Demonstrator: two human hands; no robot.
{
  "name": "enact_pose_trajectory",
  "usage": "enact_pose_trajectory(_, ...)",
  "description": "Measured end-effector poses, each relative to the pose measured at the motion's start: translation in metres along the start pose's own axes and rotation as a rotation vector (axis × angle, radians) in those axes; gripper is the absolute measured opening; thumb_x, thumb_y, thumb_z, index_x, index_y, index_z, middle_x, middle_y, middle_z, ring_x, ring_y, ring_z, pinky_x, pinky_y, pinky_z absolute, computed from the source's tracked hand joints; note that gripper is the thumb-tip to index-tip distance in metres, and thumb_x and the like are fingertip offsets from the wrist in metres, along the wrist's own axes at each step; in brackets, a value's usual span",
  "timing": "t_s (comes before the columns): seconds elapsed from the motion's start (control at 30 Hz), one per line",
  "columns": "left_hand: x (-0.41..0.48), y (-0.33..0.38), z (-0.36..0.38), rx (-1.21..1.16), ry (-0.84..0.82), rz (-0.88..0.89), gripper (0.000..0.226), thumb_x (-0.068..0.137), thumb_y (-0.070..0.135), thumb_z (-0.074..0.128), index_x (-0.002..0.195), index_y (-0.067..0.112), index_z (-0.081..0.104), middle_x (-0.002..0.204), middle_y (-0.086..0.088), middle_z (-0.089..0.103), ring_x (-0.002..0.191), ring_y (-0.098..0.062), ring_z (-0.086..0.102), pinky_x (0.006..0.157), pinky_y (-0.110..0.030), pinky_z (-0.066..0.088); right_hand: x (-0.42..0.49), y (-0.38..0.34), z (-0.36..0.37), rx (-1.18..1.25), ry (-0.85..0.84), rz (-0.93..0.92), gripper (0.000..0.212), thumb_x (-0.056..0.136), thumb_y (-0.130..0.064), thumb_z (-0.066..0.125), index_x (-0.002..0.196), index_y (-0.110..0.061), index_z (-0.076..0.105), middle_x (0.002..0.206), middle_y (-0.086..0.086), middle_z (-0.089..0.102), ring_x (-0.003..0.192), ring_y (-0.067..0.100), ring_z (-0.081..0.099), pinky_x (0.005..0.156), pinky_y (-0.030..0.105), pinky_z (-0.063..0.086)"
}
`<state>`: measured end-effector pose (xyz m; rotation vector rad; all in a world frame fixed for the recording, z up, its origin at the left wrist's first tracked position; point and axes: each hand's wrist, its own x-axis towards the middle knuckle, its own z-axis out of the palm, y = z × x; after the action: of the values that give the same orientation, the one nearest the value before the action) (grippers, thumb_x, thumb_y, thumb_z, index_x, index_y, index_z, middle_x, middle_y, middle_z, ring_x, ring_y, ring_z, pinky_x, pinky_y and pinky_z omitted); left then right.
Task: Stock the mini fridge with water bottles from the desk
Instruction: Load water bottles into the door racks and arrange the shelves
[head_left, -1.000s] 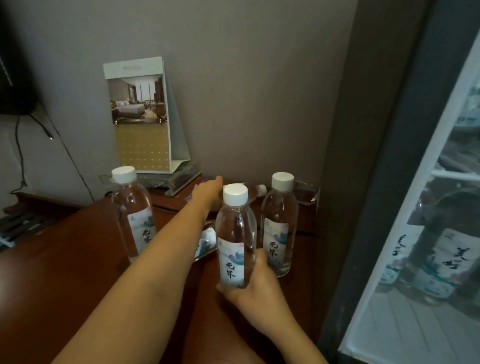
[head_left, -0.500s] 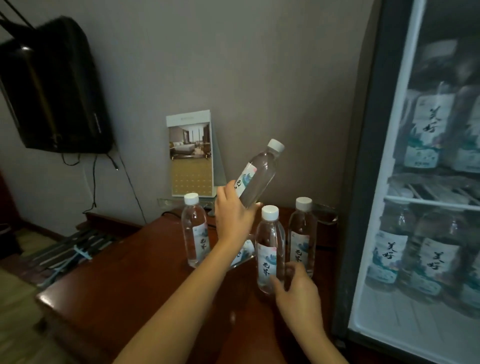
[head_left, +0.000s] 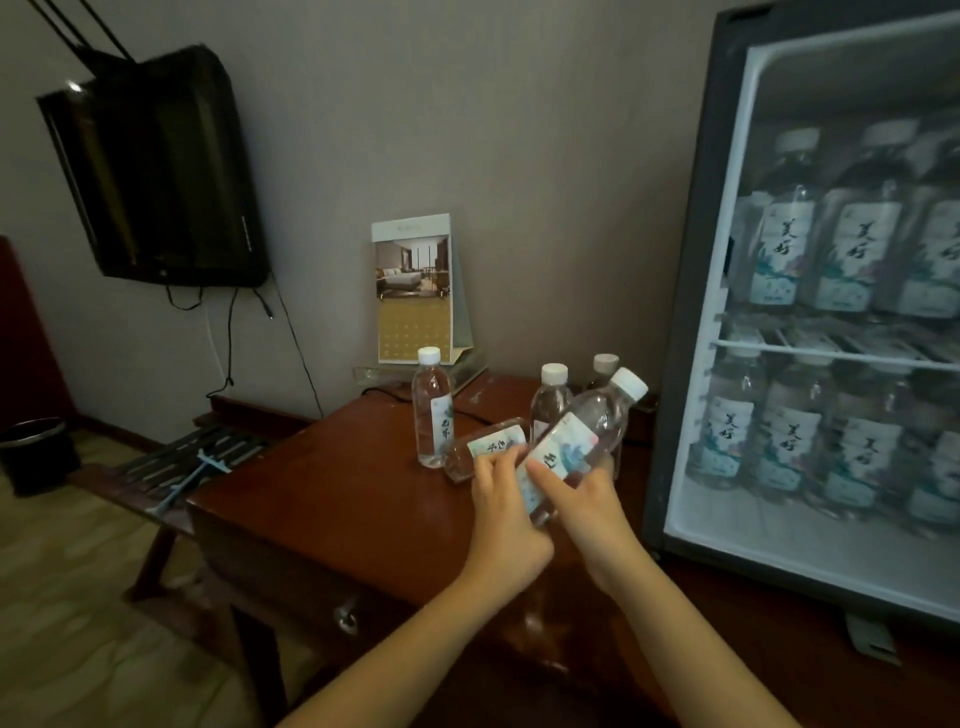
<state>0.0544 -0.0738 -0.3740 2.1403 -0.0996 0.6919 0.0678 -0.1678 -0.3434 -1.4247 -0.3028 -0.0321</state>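
Note:
A clear water bottle (head_left: 582, 431) with a white cap is tilted above the wooden desk (head_left: 337, 499), cap pointing up and right toward the mini fridge (head_left: 685, 312). My left hand (head_left: 506, 504) grips its lower end, and my right hand (head_left: 589, 501) grips across its label. Another bottle (head_left: 485, 449) lies on its side on the desk just behind my left hand. One bottle (head_left: 432, 415) stands upright to the left, and two more (head_left: 551, 395) (head_left: 604, 364) stand behind the held one. The fridge stands open, with several bottles on both shelves.
A standing calendar card (head_left: 413, 291) leans against the wall at the desk's back. A black TV (head_left: 156, 171) hangs on the wall at left, with cables below it. A slatted luggage rack (head_left: 197, 457) and a dark bin (head_left: 36, 457) stand left of the desk.
My left hand brought the raised bottle down and rightward. My right hand left the upright bottle and took hold of the tilted one. The view has pulled back.

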Motion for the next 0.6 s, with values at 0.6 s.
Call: enact_pose_trajectory(0.6, -0.045, 0.046, 0.006, -0.297, -0.425, -0.109, 0.077, 0.049, 0.030, 0.086, 0.118, 0.031, 0.051, 0.110, 0.011, 0.066, 0.100, -0.005, 0.063, 0.087, -0.038, 0.055, -0.072, -0.021, -0.074, -0.221, -0.018, -0.039, 0.047, 0.082, -0.015, 0.069, 0.123, -0.021, 0.048, 0.109, -0.003, 0.066, 0.096, 0.007, 0.065, 0.077, 0.026, 0.057)
